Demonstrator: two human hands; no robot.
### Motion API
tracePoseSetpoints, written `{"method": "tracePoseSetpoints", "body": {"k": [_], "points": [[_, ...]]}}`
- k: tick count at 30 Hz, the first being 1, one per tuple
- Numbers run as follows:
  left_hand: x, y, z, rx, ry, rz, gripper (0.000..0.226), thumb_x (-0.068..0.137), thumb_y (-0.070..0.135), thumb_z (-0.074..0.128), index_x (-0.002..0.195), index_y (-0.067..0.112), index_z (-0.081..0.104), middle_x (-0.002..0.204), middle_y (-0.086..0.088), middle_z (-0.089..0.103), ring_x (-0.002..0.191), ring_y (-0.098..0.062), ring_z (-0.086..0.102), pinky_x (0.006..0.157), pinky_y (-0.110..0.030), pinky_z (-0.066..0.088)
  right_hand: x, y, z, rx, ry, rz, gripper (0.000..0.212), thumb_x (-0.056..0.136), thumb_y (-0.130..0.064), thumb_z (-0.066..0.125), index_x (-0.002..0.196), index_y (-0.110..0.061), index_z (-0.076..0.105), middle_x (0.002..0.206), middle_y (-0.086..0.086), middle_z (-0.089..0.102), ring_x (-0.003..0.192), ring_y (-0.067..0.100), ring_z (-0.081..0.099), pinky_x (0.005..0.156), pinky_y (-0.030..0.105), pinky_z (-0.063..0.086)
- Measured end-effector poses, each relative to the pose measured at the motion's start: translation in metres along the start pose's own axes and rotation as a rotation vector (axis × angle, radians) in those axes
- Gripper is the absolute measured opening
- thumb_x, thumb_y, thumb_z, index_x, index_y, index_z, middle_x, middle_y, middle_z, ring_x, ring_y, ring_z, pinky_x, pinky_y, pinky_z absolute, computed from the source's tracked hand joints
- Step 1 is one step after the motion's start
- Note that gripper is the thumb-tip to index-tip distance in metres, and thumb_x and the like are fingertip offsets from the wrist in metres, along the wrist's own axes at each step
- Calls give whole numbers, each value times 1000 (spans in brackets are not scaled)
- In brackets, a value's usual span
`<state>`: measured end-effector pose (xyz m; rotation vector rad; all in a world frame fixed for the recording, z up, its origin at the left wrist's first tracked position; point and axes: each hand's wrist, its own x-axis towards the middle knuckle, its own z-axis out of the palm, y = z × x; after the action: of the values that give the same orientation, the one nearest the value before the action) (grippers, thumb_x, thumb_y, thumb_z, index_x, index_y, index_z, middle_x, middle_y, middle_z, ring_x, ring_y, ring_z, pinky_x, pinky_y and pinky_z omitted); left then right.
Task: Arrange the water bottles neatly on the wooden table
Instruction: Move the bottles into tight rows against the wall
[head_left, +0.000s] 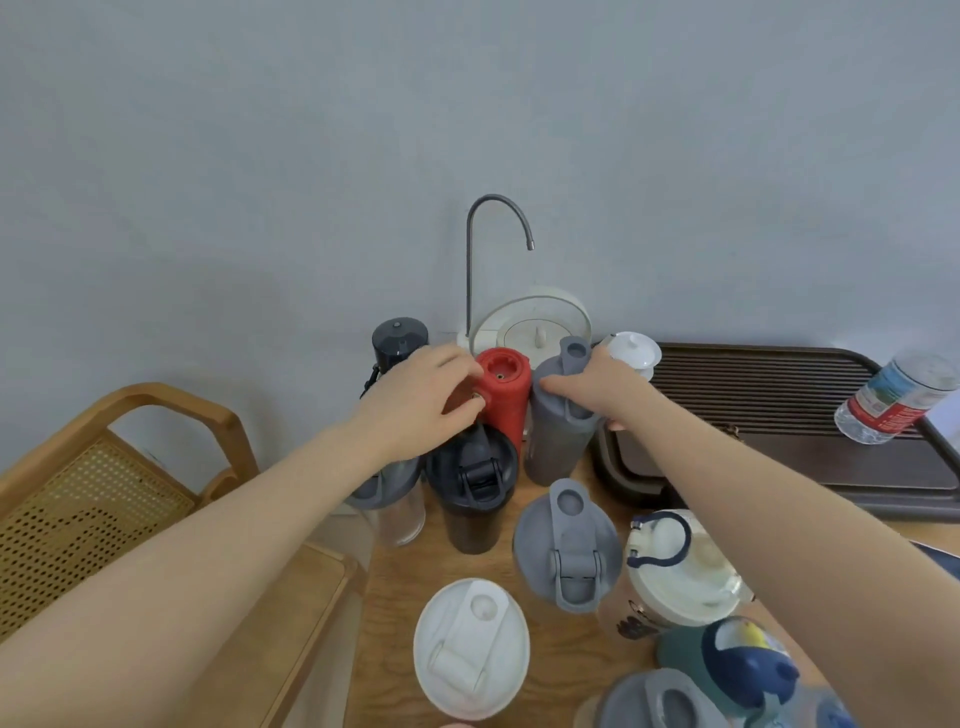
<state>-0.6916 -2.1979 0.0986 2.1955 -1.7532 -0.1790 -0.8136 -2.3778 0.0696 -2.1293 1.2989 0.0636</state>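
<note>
Several water bottles stand crowded on the wooden table (395, 587). My left hand (421, 400) grips the upper left side of a red bottle (506, 400) near the wall. My right hand (597, 387) is closed around the top of a grey bottle (556, 441) just right of it. In front stand a black-lidded bottle (472, 483), a clear bottle with a grey lid (395, 499) partly under my left arm, a grey flip-lid bottle (569, 551), a white-lidded one (472, 647) and a cream-lidded one (680, 571). A dark bottle (397, 343) stands behind my left hand.
A white kettle base (535, 322) with a curved spout stands at the wall. A dark slatted tea tray (769, 410) to the right holds a white lidded cup (636, 351) and a lying plastic bottle (896, 397). A rattan chair (98, 488) stands left. More bottles (737, 660) crowd the near right.
</note>
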Motion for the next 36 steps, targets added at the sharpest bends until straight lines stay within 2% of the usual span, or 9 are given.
{"method": "tracePoseSetpoints", "body": {"k": [2, 5, 8, 10, 13, 19, 28, 33, 36], "points": [[-18, 0, -7, 73, 38, 113, 47, 82, 44, 43, 114, 12, 59, 119, -6, 61, 111, -26, 54, 91, -37, 43, -4, -4, -3, -3, -39, 41, 72, 73, -51, 64, 118, 1, 44, 94, 12, 59, 90, 28, 58, 81, 38, 50], [-38, 6, -9, 88, -28, 20, 55, 82, 48, 55, 128, 19, 47, 133, -1, 49, 122, -21, 44, 98, -34, 38, -21, -9, -10, -215, 35, 36, 104, 62, -77, 55, 126, 3, 39, 104, 17, 59, 97, 31, 57, 84, 39, 48], [-51, 10, 12, 167, -185, -65, 77, 79, 58, 56, 141, 22, 27, 147, -2, 32, 131, -22, 33, 105, -36, 34, -58, -9, -19, -219, 165, -270, 90, 73, -63, 60, 136, -5, 31, 128, 18, 50, 115, 33, 51, 94, 42, 43], [-54, 15, 30, 188, -217, -117, 86, 77, 62, 55, 144, 24, 17, 152, -9, 21, 133, -28, 31, 105, -39, 35, -94, -11, -27, -224, -8, -501, 73, 79, -47, 65, 137, -16, 33, 131, 9, 49, 108, 21, 50, 90, 32, 41], [-48, 21, 53, 252, -204, -160, 95, 75, 65, 55, 145, 28, 4, 155, -18, 2, 131, -38, 34, 104, -44, 36, -133, -9, -19, -637, -297, -588, 76, 75, -54, 65, 137, -29, 32, 139, -5, 37, 112, 17, 50, 88, 31, 44], [-39, 16, 64, 262, -127, -128, 86, 78, 55, 59, 143, 24, 12, 151, -22, 9, 120, -39, 45, 99, -43, 39, -142, 12, 25, -1035, -227, -523, 102, 63, -68, 66, 142, -20, 23, 147, 7, 24, 116, 29, 49, 87, 39, 48], [-39, 1, 47, 137, -226, 96, 83, 74, 42, 67, 141, 26, 20, 152, -12, 10, 118, -30, 47, 92, -34, 47, -125, 12, 35, -961, -5, -474, 81, 70, -48, 69, 133, -16, 30, 141, 13, 28, 106, 33, 48, 80, 37, 46], [-36, 1, 36, 40, -195, 79, 89, 75, 66, 54, 145, 28, 14, 156, -3, 11, 139, -25, 20, 111, -41, 27, -119, 10, 21, -959, -25, -479, 96, 65, -68, 64, 139, -20, 26, 151, 13, 19, 117, 36, 48, 92, 42, 44], [-19, 2, 15, -61, -29, 88, 77, 79, 63, 43, 142, 23, 26, 150, -3, 26, 136, -22, 27, 108, -40, 29, -109, 2, -6, -679, 93, -435, 82, 69, -73, 53, 131, -20, 40, 141, 7, 39, 114, 30, 52, 88, 40, 44]]}}
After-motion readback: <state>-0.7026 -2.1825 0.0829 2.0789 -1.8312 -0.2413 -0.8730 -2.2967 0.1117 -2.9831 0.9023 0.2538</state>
